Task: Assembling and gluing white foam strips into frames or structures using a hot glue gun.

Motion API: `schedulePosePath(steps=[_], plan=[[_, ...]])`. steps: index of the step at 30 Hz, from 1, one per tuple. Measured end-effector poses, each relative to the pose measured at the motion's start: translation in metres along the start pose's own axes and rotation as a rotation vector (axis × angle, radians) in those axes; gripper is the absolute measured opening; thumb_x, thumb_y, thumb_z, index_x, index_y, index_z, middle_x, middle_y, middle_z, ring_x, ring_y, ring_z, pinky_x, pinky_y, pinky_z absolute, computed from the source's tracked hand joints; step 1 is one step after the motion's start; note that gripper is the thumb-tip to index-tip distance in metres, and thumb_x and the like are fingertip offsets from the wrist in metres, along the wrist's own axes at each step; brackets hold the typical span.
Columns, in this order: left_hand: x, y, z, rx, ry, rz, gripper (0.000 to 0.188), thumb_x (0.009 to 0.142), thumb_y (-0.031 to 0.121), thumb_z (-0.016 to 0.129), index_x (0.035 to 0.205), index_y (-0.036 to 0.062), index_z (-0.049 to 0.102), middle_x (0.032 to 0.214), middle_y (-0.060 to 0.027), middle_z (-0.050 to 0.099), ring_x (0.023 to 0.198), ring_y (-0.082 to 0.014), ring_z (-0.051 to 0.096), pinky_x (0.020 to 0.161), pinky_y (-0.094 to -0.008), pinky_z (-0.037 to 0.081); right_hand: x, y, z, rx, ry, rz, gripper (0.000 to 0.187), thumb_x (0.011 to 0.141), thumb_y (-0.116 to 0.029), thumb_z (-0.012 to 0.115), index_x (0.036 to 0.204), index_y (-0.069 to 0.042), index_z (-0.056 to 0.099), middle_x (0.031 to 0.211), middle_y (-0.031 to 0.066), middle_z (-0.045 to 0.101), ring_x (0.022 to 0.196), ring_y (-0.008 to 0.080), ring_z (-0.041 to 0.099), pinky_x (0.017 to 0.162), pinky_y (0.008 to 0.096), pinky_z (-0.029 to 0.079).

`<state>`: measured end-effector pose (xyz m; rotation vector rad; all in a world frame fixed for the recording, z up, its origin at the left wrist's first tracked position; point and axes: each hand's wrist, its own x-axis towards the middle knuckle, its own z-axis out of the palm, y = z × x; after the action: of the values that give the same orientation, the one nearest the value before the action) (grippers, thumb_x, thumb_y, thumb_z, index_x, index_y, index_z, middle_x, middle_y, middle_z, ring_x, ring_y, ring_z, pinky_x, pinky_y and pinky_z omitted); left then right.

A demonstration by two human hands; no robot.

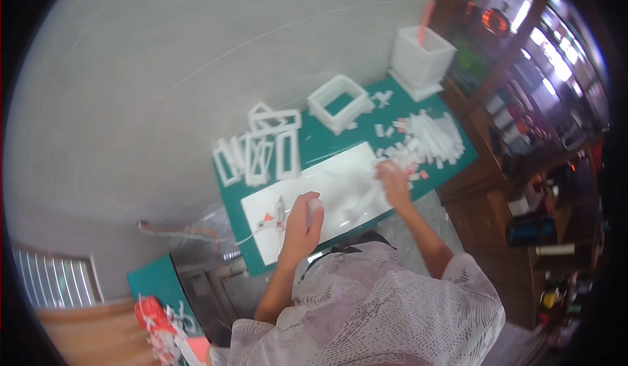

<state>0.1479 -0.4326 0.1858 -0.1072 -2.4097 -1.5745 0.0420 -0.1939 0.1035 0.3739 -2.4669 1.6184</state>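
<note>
My left hand [302, 227] is closed on a small white block [315, 204], held over the left part of a glossy white board [353, 158]. Just beside that hand, a white glue gun [280, 213] stands on the board, with a bit of orange next to it. At the board's right end, my right hand [393, 181] is at the near edge of a heap of white strips and small blocks [428, 137]. Its fingers are blurred, so whether they grip a piece cannot be made out.
White rectangular frames [286, 153] lie at the green table's [314, 145] left side. A square stack of frames [339, 101] sits at the back. A tall white box [422, 62] with a red stick stands at the far right corner. A cord [246, 238] runs off the left edge.
</note>
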Motion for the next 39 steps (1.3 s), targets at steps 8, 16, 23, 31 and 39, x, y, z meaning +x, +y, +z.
schedulePosePath(steps=[8, 16, 23, 31, 39], plan=[[0.01, -0.055, 0.035, -0.462, -0.591, -0.513, 0.03, 0.089, 0.01, 0.053, 0.117, 0.0049, 0.044, 0.09, -0.0061, 0.058, 0.07, -0.0121, 0.055, 0.066, -0.023, 0.045, -0.041, -0.049, 0.042, 0.169, -0.055, 0.039, 0.017, 0.087, -0.009, 0.043, 0.096, -0.002, 0.056, 0.081, 0.0111, 0.059, 0.076, 0.0224, 0.06, 0.072, 0.0315, 0.047], [0.023, -0.057, 0.06, -0.522, -0.718, -0.339, 0.033, 0.081, 0.005, 0.064, 0.11, 0.0021, 0.048, 0.092, -0.0069, 0.059, 0.08, -0.0126, 0.058, 0.07, -0.0251, 0.046, -0.03, -0.043, 0.029, 0.458, 0.176, 0.029, 0.019, 0.087, -0.011, 0.04, 0.088, 0.0, 0.055, 0.079, 0.0086, 0.059, 0.071, 0.0171, 0.056, 0.068, 0.0286, 0.044], [-0.001, -0.126, -0.006, -0.142, -0.066, -0.492, 0.036, 0.078, 0.013, 0.068, 0.106, 0.0057, 0.047, 0.076, -0.0038, 0.054, 0.054, -0.0115, 0.047, 0.048, -0.0245, 0.039, 0.013, -0.026, -0.128, 0.545, 0.834, 0.132, 0.024, 0.092, -0.034, 0.05, 0.09, -0.01, 0.054, 0.08, -0.0015, 0.055, 0.076, 0.0082, 0.052, 0.071, 0.0252, 0.042], [0.072, -0.075, 0.006, -0.543, 0.414, -0.397, 0.035, 0.079, 0.019, 0.069, 0.102, 0.0078, 0.046, 0.08, -0.0042, 0.054, 0.061, -0.0108, 0.049, 0.051, -0.0253, 0.039, -0.021, -0.031, -0.011, 0.299, -0.116, 0.277, 0.028, 0.087, -0.021, 0.057, 0.113, -0.011, 0.053, 0.08, -0.0018, 0.054, 0.073, 0.0083, 0.053, 0.065, 0.0255, 0.043], [0.054, -0.072, 0.023, -0.497, 0.283, -0.435, 0.031, 0.08, 0.016, 0.067, 0.101, 0.0045, 0.048, 0.082, -0.0047, 0.056, 0.063, -0.0107, 0.051, 0.052, -0.0238, 0.039, -0.039, -0.072, 0.058, 0.306, -0.415, 0.17, 0.029, 0.081, -0.015, 0.065, 0.108, -0.01, 0.059, 0.089, 0.0025, 0.06, 0.071, 0.008, 0.05, 0.066, 0.0235, 0.043]])
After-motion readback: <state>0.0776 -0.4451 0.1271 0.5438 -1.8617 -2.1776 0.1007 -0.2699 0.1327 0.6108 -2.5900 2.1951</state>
